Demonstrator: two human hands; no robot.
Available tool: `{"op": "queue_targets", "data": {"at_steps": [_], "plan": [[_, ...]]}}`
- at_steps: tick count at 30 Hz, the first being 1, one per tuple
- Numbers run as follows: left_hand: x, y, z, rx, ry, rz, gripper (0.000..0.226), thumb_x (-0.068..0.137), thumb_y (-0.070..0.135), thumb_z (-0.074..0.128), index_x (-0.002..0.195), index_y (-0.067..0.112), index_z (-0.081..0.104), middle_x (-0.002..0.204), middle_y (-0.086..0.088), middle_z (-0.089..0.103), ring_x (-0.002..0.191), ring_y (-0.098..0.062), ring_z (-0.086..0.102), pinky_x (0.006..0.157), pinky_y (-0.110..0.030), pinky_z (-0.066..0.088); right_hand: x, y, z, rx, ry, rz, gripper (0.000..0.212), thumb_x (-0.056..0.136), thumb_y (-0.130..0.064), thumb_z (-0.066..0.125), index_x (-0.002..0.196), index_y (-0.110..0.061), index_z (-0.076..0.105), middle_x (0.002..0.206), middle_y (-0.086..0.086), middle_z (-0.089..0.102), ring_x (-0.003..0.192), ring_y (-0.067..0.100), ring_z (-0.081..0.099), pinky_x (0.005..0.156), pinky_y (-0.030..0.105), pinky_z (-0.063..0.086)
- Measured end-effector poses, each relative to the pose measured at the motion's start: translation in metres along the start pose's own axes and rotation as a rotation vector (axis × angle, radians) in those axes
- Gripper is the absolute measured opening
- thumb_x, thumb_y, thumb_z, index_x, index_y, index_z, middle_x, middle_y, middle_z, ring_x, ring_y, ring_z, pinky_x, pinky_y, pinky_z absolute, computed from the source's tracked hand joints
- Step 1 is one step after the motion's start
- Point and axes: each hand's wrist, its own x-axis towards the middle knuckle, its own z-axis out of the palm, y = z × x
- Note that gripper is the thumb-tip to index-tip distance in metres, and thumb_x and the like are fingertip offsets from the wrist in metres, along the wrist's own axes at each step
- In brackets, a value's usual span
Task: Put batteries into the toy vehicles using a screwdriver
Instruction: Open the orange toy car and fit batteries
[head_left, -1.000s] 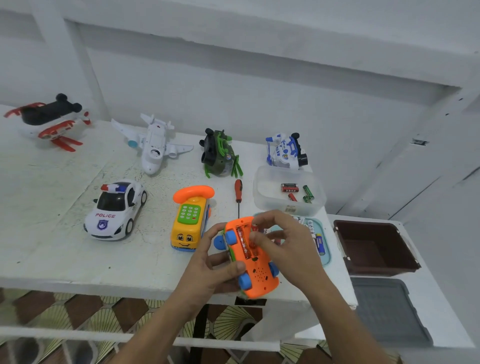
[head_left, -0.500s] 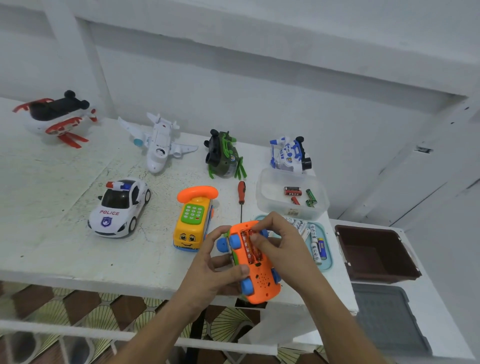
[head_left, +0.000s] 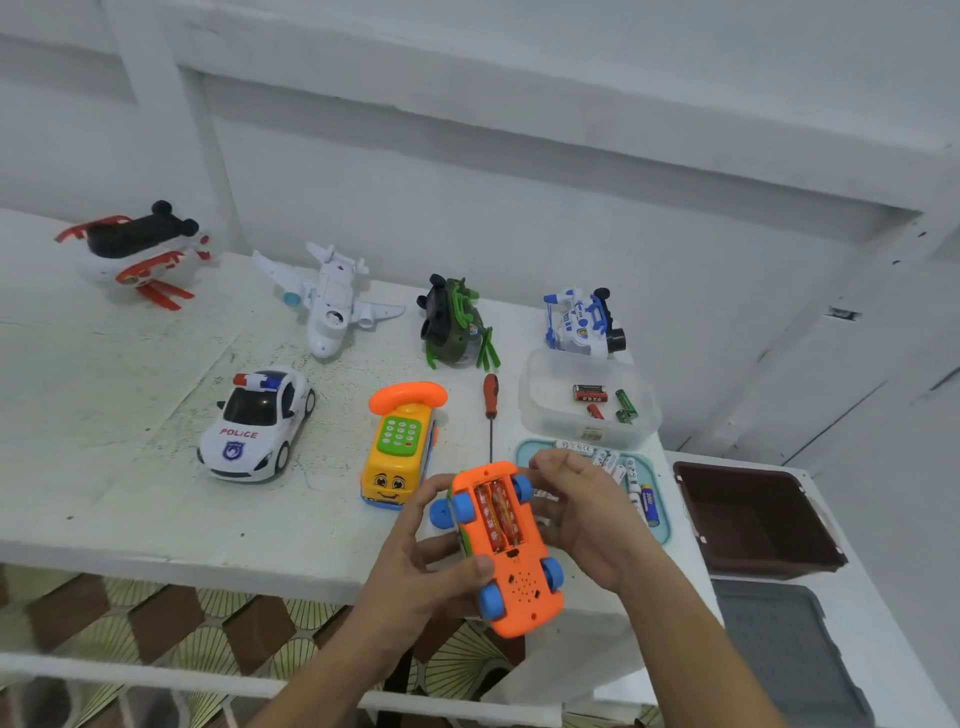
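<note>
An orange toy car (head_left: 511, 566) with blue wheels is held upside down over the table's front edge. Its battery bay is uncovered and two red batteries (head_left: 497, 514) lie inside. My left hand (head_left: 415, 566) grips the car from the left, thumb on its underside. My right hand (head_left: 592, 514) curls against the car's right front corner, clear of the bay. A red-handled screwdriver (head_left: 490, 400) lies on the table behind the car. Loose batteries fill a teal tray (head_left: 662, 525), partly hidden by my right hand.
A clear tub (head_left: 540, 415) behind the tray holds a few batteries. On the table stand a yellow phone bus (head_left: 400, 457), police car (head_left: 257, 426), white plane (head_left: 330, 304), green toy (head_left: 454, 327), blue-white toy (head_left: 584, 322) and red-white helicopter (head_left: 135, 252). At the right sit a brown bin (head_left: 753, 519) and grey lid (head_left: 779, 649).
My right fingers have come off the batteries in the bay and moved to the car's right side, leaving the bay in full view. The left hand still grips the car.
</note>
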Motion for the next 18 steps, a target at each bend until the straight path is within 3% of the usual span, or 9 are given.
{"op": "queue_targets", "data": {"at_steps": [2,5,7,9,14,18], "plan": [[-0.01,-0.003,-0.008,-0.029,0.017,-0.008,0.079,0.047,0.023,0.088,0.114,0.052,0.057,0.101,-0.016,0.075,0.094,-0.034,0.073,0.067,-0.048,0.06,0.005,0.006,0.005,-0.158,0.088,-0.03,0.01,0.096,-0.014,0.058,0.092,-0.005,0.059,0.09,0.012,0.069,0.069,0.021,0.066,0.06,0.034,0.055],[-0.022,-0.005,-0.022,-0.032,0.068,-0.005,0.091,0.043,0.024,0.089,0.124,0.046,0.052,0.101,-0.018,0.075,0.096,-0.033,0.073,0.072,-0.052,0.06,0.016,0.018,0.017,-0.787,0.252,-0.25,0.007,0.094,-0.012,0.058,0.091,-0.011,0.065,0.084,0.004,0.066,0.068,0.016,0.065,0.058,0.028,0.05],[-0.029,-0.004,-0.031,-0.018,0.096,0.013,0.093,0.042,0.026,0.088,0.126,0.043,0.05,0.099,-0.017,0.075,0.095,-0.032,0.073,0.074,-0.053,0.06,0.025,0.025,0.029,-1.16,0.304,-0.336,0.012,0.094,-0.016,0.055,0.096,-0.014,0.066,0.091,0.0,0.064,0.083,0.017,0.062,0.072,0.029,0.048],[-0.034,-0.002,-0.039,-0.015,0.11,0.016,0.093,0.043,0.026,0.088,0.126,0.043,0.05,0.1,-0.018,0.075,0.095,-0.032,0.073,0.073,-0.054,0.06,0.031,0.031,0.041,-1.362,0.337,-0.307,0.02,0.095,-0.02,0.049,0.107,-0.013,0.064,0.103,0.004,0.061,0.097,0.021,0.059,0.088,0.037,0.046],[-0.04,0.002,-0.052,-0.025,0.115,0.009,0.092,0.045,0.025,0.088,0.126,0.043,0.05,0.104,-0.017,0.074,0.096,-0.034,0.072,0.069,-0.052,0.06,0.033,0.041,0.06,-1.56,0.374,-0.251,0.015,0.095,-0.017,0.05,0.107,-0.011,0.057,0.103,0.007,0.057,0.092,0.024,0.058,0.069,0.033,0.045],[-0.039,0.003,-0.055,-0.032,0.101,-0.016,0.092,0.05,0.023,0.091,0.129,0.043,0.047,0.106,-0.018,0.074,0.098,-0.034,0.072,0.072,-0.052,0.06,0.033,0.039,0.061,-1.384,0.396,-0.219,0.025,0.086,-0.012,0.059,0.11,-0.014,0.053,0.099,0.006,0.06,0.089,0.023,0.058,0.068,0.033,0.046]]}}
